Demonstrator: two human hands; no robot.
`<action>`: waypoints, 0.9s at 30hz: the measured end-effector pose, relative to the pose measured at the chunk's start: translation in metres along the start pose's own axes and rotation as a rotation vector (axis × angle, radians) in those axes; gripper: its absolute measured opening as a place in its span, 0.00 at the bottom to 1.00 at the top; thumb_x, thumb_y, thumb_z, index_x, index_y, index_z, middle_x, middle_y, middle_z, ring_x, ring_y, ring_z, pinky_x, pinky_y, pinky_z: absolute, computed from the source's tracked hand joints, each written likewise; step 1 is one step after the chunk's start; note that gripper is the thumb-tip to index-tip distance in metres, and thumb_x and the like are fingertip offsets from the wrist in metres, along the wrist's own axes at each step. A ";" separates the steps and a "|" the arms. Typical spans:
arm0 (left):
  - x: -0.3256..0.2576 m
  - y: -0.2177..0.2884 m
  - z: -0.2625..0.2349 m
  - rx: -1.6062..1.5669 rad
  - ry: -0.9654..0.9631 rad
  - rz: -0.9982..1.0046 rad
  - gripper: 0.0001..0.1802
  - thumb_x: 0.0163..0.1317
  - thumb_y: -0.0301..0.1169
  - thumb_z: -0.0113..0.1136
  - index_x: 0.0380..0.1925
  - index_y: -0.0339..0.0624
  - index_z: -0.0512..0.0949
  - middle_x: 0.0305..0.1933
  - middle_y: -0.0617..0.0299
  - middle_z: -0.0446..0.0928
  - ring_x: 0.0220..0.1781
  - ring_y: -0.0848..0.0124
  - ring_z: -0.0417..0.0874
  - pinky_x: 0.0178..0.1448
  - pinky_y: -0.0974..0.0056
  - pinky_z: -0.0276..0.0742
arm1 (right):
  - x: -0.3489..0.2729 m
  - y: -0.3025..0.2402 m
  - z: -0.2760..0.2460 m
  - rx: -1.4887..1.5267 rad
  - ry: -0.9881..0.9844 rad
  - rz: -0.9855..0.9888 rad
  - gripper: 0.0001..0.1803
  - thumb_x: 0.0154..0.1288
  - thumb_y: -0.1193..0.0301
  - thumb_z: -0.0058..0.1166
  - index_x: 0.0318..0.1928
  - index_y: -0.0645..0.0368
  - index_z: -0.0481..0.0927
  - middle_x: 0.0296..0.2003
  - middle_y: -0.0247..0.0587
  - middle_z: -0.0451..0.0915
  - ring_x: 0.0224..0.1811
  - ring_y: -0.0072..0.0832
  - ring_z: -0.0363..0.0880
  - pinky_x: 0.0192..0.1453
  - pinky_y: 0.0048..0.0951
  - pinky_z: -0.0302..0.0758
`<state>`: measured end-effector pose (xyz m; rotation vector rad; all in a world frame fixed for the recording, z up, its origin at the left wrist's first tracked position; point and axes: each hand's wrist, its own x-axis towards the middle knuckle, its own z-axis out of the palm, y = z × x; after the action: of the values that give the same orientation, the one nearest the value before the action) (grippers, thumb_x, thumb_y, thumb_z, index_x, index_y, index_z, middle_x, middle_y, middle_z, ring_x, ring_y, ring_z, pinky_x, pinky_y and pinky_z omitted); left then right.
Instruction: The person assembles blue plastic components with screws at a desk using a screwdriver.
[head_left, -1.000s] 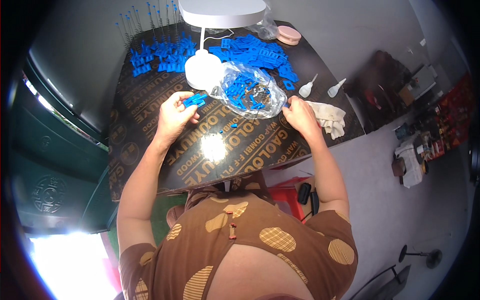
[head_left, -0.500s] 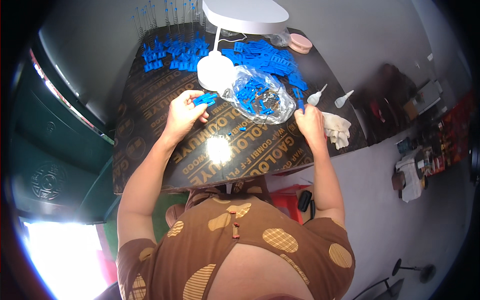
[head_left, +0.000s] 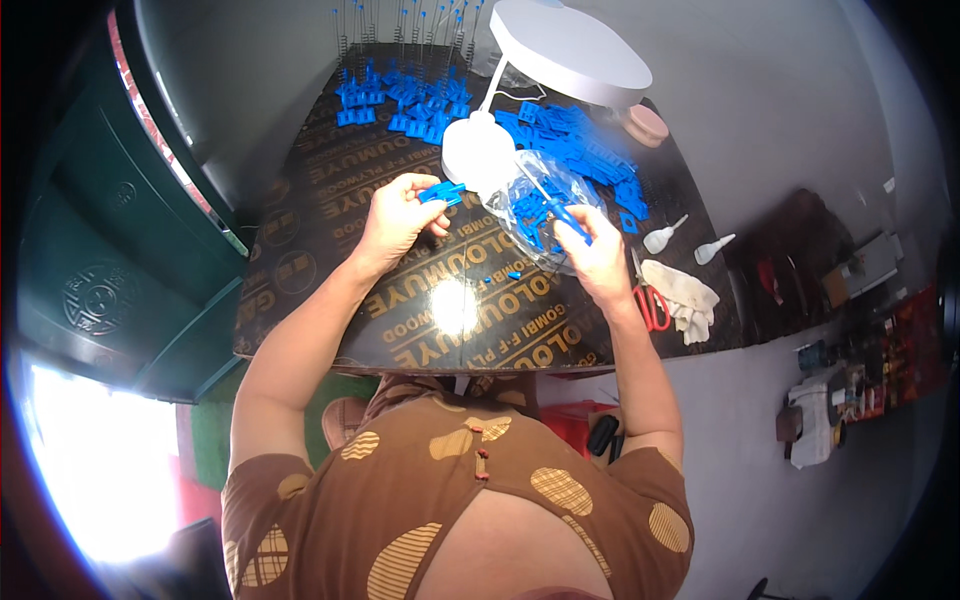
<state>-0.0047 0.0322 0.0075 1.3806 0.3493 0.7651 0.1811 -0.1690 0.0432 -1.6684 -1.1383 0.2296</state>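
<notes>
The dark desk (head_left: 320, 190), a smooth, shiny board with tan lettering, carried everything. On it stood a white lamp (head_left: 575, 60) with an oval head and round base, hiding part of a heap of flat blue plastic plates (head_left: 570, 145). To the heap's left, blue assemblies (head_left: 405, 105) bore thin upright rods with coiled springs. A crinkled clear bag (head_left: 585, 185) of blue parts lay just beside the lamp base, partly covered by the right hand (head_left: 597, 250). That hand's fingers were wrapped around a tool; the left hand (head_left: 400, 217) pinched a blue piece between thumb and fingers. Right of the right hand lay a rumpled off-white cloth (head_left: 688, 300), with red-handled scissors (head_left: 655, 308) against it. The slim tool (head_left: 565, 214), blue-handled with a metal shaft, slanted above the bag; whether its tip touched anything could not be told. The blue piece (head_left: 443, 193), elongated plastic, sat left of the bag, clear of the desk. Tiny blue bits (head_left: 513, 275) lay nearer the person.
</notes>
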 end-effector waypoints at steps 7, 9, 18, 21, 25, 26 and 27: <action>0.002 -0.003 -0.001 0.014 0.030 -0.027 0.17 0.61 0.22 0.59 0.49 0.27 0.71 0.33 0.55 0.78 0.29 0.72 0.82 0.35 0.69 0.83 | 0.019 -0.009 0.038 -0.084 -0.101 -0.272 0.10 0.66 0.73 0.53 0.45 0.65 0.76 0.26 0.40 0.79 0.26 0.21 0.76 0.31 0.25 0.73; 0.002 -0.001 0.000 0.007 0.025 -0.023 0.18 0.61 0.23 0.60 0.49 0.26 0.70 0.32 0.54 0.78 0.29 0.72 0.82 0.35 0.70 0.83 | 0.018 -0.001 0.043 -0.087 -0.115 -0.343 0.10 0.67 0.73 0.51 0.46 0.66 0.75 0.24 0.41 0.78 0.24 0.22 0.75 0.29 0.26 0.72; 0.001 -0.002 -0.004 -0.062 0.053 -0.066 0.18 0.61 0.21 0.59 0.50 0.25 0.69 0.34 0.52 0.79 0.31 0.70 0.84 0.36 0.69 0.84 | 0.002 0.006 0.046 -0.076 -0.104 -0.249 0.12 0.61 0.77 0.54 0.46 0.65 0.75 0.19 0.39 0.75 0.19 0.23 0.75 0.25 0.26 0.71; 0.002 0.001 -0.002 -0.093 0.056 -0.063 0.18 0.61 0.22 0.59 0.50 0.26 0.69 0.34 0.52 0.79 0.31 0.70 0.84 0.38 0.69 0.84 | 0.000 0.008 0.046 -0.048 -0.113 -0.226 0.12 0.61 0.77 0.54 0.46 0.65 0.76 0.20 0.41 0.77 0.19 0.24 0.76 0.24 0.26 0.71; 0.003 -0.001 -0.004 -0.106 0.073 -0.075 0.19 0.61 0.23 0.59 0.51 0.26 0.68 0.35 0.52 0.79 0.33 0.70 0.84 0.40 0.69 0.84 | 0.000 0.012 0.047 -0.038 -0.135 -0.252 0.12 0.61 0.77 0.54 0.46 0.65 0.76 0.21 0.43 0.77 0.19 0.26 0.77 0.25 0.28 0.72; 0.004 -0.001 -0.005 -0.103 0.070 -0.077 0.19 0.61 0.23 0.59 0.51 0.26 0.68 0.35 0.52 0.79 0.33 0.70 0.84 0.40 0.69 0.84 | -0.001 0.014 0.048 -0.041 -0.141 -0.261 0.12 0.61 0.77 0.54 0.46 0.65 0.76 0.22 0.45 0.78 0.19 0.28 0.78 0.25 0.29 0.73; 0.004 -0.002 -0.006 -0.099 0.068 -0.082 0.20 0.61 0.24 0.59 0.51 0.26 0.68 0.36 0.52 0.79 0.33 0.69 0.85 0.41 0.69 0.84 | -0.001 0.016 0.049 -0.044 -0.147 -0.270 0.12 0.61 0.76 0.54 0.46 0.65 0.76 0.22 0.46 0.78 0.20 0.31 0.78 0.25 0.30 0.73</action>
<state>-0.0046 0.0391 0.0053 1.2426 0.4133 0.7532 0.1583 -0.1383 0.0086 -1.5343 -1.4737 0.1576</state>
